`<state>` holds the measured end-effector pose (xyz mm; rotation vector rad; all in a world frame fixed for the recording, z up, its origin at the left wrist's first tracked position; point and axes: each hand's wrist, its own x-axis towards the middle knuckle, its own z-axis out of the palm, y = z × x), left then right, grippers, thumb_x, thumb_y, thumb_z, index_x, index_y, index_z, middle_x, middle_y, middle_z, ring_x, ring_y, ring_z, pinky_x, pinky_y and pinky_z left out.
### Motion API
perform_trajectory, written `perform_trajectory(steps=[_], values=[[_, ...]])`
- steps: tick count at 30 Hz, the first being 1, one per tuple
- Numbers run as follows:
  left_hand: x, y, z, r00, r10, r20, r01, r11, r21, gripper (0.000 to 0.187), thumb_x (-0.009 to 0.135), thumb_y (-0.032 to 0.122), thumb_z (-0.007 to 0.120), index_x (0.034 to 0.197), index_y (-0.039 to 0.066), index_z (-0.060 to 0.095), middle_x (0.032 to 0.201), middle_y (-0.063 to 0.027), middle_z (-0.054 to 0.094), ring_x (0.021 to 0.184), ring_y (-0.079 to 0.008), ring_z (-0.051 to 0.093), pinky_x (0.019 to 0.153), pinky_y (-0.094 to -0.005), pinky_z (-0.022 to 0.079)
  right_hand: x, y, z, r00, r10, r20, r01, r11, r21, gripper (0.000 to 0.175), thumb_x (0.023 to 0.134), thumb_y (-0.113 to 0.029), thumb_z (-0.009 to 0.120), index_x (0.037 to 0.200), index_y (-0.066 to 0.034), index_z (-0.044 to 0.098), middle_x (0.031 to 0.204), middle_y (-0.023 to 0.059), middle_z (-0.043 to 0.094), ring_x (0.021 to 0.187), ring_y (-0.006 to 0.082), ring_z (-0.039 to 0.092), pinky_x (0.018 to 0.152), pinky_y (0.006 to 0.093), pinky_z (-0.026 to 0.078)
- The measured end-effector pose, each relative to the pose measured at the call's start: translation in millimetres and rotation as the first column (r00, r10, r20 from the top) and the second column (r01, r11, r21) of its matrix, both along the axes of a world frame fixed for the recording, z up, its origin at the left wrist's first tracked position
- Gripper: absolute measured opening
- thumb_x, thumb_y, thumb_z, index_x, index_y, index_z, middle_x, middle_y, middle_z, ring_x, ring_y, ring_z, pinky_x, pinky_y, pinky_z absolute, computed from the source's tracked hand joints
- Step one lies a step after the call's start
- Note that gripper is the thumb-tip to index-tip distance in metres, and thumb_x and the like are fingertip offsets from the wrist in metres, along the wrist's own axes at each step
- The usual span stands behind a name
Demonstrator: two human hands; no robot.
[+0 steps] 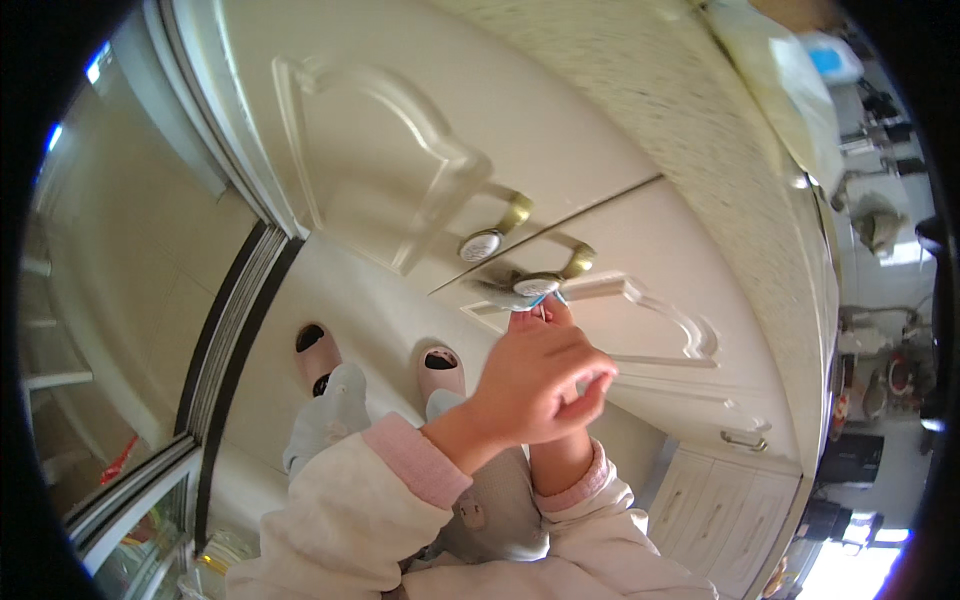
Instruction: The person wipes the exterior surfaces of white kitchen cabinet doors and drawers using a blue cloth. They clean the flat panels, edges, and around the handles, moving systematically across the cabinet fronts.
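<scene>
My left hand [525, 386] is raised in front of a cream cabinet door [660, 307]. It overlaps my right hand, whose wrist [561, 459] shows beneath it; the right fingers are largely hidden. Fingertips meet at a small blue-and-white item [538, 302], just below a brass door handle with a white oval end [536, 286]. Whose fingertips hold it is unclear. A blurred, greyish translucent thing [499, 294] lies beside the same handle. A matching handle [480, 245] is on the neighbouring door [360, 150], across the narrow gap.
Above the doors runs a speckled stone countertop [645, 82], with a plastic bag [802, 97] at its far side. A sliding-door track [244, 330] crosses the floor at left. Pink slippers [441, 369] are below me. White drawers [712, 510] stand at lower right.
</scene>
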<state>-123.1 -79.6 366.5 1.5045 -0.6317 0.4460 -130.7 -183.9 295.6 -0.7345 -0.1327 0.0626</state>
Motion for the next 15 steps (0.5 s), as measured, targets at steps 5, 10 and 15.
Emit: perform_trajectory(steps=[5,10,15], values=[[6,20,4,0.991,0.07,-0.116,-0.078,0.995,-0.059,0.008,0.086,0.001,0.06,0.09,0.001,0.067,0.081,-0.0087,0.065,0.073,-0.0177,0.06,0.069,-0.0282,0.047,21,5,29,0.791,-0.436,-0.429,0.466,0.884,-0.039,0.015,0.091,-0.001,0.061,0.096,-0.0092,0.049,0.09,0.0061,0.064,0.08,0.0154,0.064,0.069,0.0274,0.052],[12,28,-5,0.944,0.06,-0.323,-0.152,0.951,-0.269,0.011,0.09,0.009,0.06,0.095,0.002,0.067,0.089,-0.0051,0.065,0.074,-0.0114,0.056,0.068,-0.0258,0.048,18,13,81,0.666,-0.686,-0.291,0.696,0.713,-0.086,0.023,0.088,0.001,0.067,0.099,-0.0084,0.05,0.101,0.0072,0.064,0.091,0.0169,0.064,0.081,0.0312,0.054],[11,31,-14,0.923,-0.034,-0.382,-0.125,0.914,-0.385,0.018,0.094,0.018,0.059,0.097,0.003,0.066,0.092,-0.003,0.064,0.075,-0.0103,0.055,0.069,-0.0272,0.049,3,-26,94,0.47,-0.86,0.199,0.882,0.462,-0.091,0.029,0.087,0.004,0.067,0.109,-0.0058,0.051,0.109,0.007,0.057,0.097,0.0152,0.057,0.089,0.0265,0.047]])
